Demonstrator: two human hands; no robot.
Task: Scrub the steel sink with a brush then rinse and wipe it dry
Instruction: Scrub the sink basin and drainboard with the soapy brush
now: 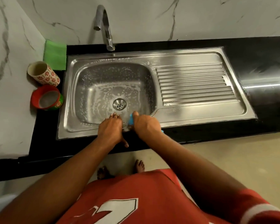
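Note:
The steel sink [81,126] is set in a black counter, its basin streaked with white soap foam around the drain [119,103]. My right hand [145,125] grips a blue brush [131,120] at the basin's near rim; most of the brush is hidden under the hand. My left hand [110,128] rests beside it on the near rim with straight fingers reaching over the edge into the basin and the thumb pointing back toward me. The curved faucet [105,26] stands behind the basin with no water running.
A ribbed drainboard [194,84] fills the sink's right half. A green cloth [55,54] lies at the back left corner. A floral cup [43,73] and a red-rimmed tub [47,98] lie tipped on the counter to the left. White marble wall behind.

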